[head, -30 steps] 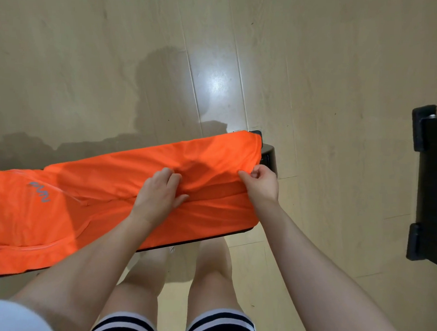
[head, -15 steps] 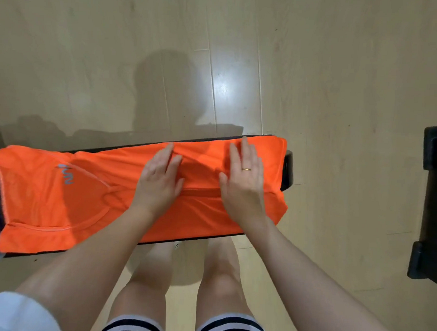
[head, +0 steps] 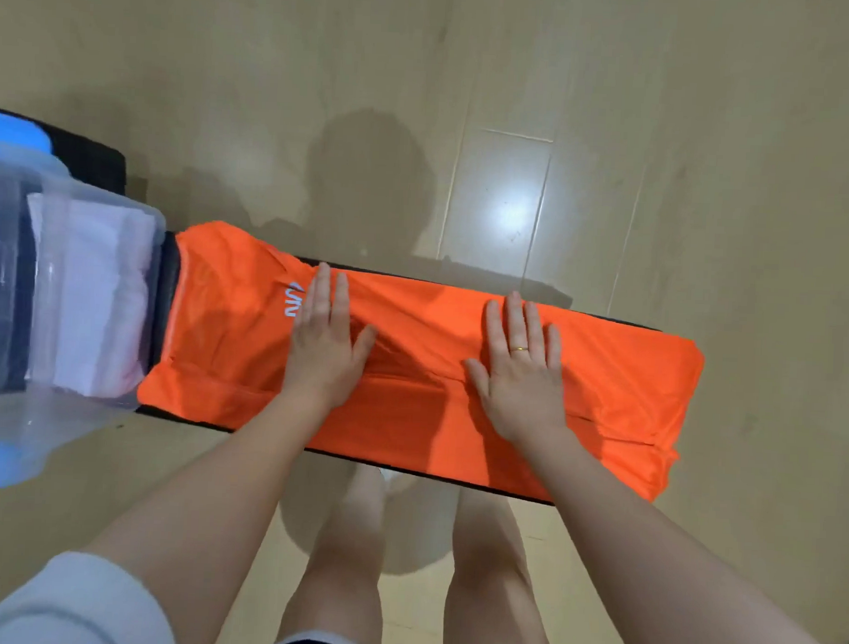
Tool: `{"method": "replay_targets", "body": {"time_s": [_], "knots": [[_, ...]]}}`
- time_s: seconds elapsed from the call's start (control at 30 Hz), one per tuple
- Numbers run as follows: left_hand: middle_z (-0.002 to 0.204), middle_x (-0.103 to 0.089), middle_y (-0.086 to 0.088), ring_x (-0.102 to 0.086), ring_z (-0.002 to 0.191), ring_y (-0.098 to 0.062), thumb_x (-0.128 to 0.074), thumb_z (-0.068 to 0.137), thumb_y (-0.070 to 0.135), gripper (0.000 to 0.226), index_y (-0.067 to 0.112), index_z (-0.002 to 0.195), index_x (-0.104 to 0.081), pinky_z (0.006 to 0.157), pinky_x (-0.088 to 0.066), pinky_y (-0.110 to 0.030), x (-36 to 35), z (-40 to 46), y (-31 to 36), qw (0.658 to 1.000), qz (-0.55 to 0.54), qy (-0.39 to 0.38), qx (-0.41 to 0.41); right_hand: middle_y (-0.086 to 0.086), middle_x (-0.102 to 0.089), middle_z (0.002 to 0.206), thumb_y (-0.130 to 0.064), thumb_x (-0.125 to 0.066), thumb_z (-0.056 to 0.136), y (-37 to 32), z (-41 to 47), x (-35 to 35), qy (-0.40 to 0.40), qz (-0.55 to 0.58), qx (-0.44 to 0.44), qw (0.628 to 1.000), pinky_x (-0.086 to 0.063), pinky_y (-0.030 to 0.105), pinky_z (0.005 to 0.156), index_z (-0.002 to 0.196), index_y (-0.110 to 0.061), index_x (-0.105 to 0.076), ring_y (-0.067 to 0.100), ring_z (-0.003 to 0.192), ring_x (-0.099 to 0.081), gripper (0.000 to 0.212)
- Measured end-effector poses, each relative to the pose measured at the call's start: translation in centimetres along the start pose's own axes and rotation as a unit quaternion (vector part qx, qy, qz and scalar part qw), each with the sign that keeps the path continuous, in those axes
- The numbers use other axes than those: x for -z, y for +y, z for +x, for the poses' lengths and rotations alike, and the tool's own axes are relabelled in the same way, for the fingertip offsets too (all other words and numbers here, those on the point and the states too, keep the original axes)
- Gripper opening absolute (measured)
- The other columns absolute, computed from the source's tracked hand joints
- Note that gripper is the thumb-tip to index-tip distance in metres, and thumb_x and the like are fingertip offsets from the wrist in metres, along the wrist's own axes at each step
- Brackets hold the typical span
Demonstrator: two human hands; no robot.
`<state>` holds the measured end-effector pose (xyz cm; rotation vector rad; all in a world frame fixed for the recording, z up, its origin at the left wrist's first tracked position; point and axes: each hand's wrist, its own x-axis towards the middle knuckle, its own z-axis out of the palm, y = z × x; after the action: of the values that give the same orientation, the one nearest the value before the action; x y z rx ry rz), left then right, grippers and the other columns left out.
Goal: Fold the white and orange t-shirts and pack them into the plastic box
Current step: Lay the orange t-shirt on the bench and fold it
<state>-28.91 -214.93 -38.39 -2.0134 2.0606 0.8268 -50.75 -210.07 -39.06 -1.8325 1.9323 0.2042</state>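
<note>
Orange t-shirt [head: 605, 378] across frame centre on desk [head: 94, 161], both hands flat on it, left hand [head: 325, 346], right hand [head: 520, 374], fingers straight, gripping nothing, plastic box [head: 49, 402] at left holding white t-shirt [head: 97, 297]

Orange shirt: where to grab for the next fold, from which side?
Likely the right end of the orange shirt: pinch its two corners from the right. It lies as a long flat strip on the bench, that end is free, and the box crowds the left end.

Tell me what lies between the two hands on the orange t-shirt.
In the head view, only orange t-shirt lies between the left hand and right hand: a wrinkled stretch with a fold edge crossing it.
</note>
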Motion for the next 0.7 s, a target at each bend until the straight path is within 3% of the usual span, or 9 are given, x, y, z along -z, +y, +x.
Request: {"method": "replay_targets", "body": {"time_s": [0.1,0.23,0.3,0.4,0.53,0.6,0.7], "knots": [[0.147,-0.028,-0.027,-0.031,0.133,-0.043,-0.033,0.090,0.028,0.057,-0.003,0.138,-0.034,0.111,-0.022,-0.044,2.3,-0.1,-1.2,0.997,-0.056,0.052,0.025,0.012,-0.028,0.152,-0.048,-0.027,0.085,-5.3,1.6,1.4,-0.031,0.032,0.088,0.995,-0.025,0.046,0.111,0.142,-0.010,-0.034,0.031,0.140,-0.029,0.069],[0.138,-0.045,-0.023,-0.046,0.122,-0.043,-0.039,0.080,-0.002,0.052,0.002,0.131,-0.048,0.102,-0.036,-0.047,4.9,2.6,-5.5,0.992,0.008,0.126,0.006,0.016,-0.042,0.144,-0.041,-0.032,0.085,-11.2,4.5,1.0,-0.014,0.056,0.138,0.989,-0.037,0.046,0.104,0.133,-0.005,-0.047,0.033,0.132,-0.042,0.062],[0.144,-0.038,-0.018,-0.038,0.129,-0.040,-0.039,0.083,-0.004,0.055,0.008,0.136,-0.043,0.105,-0.032,-0.046,6.2,4.5,-7.6,0.993,0.060,0.104,-0.008,0.017,-0.049,0.138,-0.036,-0.036,0.084,-13.3,5.9,0.3,0.003,0.054,0.158,0.986,-0.041,0.046,0.100,0.129,-0.003,-0.051,0.034,0.126,-0.048,0.057],[0.153,-0.021,-0.010,-0.017,0.140,-0.031,-0.033,0.094,0.004,0.053,0.020,0.144,-0.028,0.111,-0.018,-0.041,7.8,7.5,-10.0,0.990,0.142,0.000,0.005,0.016,-0.056,0.131,-0.026,-0.044,0.081,-15.5,7.3,-0.5,0.011,0.021,0.166,0.986,-0.048,0.043,0.094,0.122,-0.004,-0.057,0.033,0.119,-0.055,0.048],[0.134,-0.047,-0.014,-0.040,0.126,-0.032,-0.037,0.094,0.011,0.039,0.015,0.133,-0.042,0.100,-0.031,-0.038,9.1,9.9,-11.7,0.968,0.236,-0.073,-0.051,0.013,-0.058,0.129,-0.023,-0.055,0.074,-16.7,7.7,-0.9,0.006,-0.003,0.134,0.991,-0.047,0.043,0.093,0.121,-0.005,-0.058,0.030,0.118,-0.056,0.050],[0.120,-0.054,-0.015,-0.048,0.115,-0.033,-0.037,0.094,0.011,0.028,0.010,0.119,-0.050,0.092,-0.035,-0.038,9.9,9.8,-11.6,0.957,0.263,-0.089,-0.078,0.015,-0.055,0.133,-0.023,-0.050,0.076,-16.9,7.6,-0.9,-0.011,0.008,0.134,0.991,-0.043,0.044,0.099,0.128,-0.003,-0.052,0.032,0.122,-0.053,0.056],[0.115,-0.054,-0.014,-0.047,0.113,-0.031,-0.035,0.092,0.006,0.026,0.008,0.112,-0.051,0.094,-0.031,-0.037,11.3,9.0,-11.7,0.953,0.280,-0.074,-0.086,0.016,-0.051,0.136,-0.025,-0.038,0.080,-16.9,7.0,-0.7,-0.022,-0.003,0.134,0.991,-0.039,0.046,0.103,0.132,-0.002,-0.047,0.033,0.125,-0.050,0.057]]}}
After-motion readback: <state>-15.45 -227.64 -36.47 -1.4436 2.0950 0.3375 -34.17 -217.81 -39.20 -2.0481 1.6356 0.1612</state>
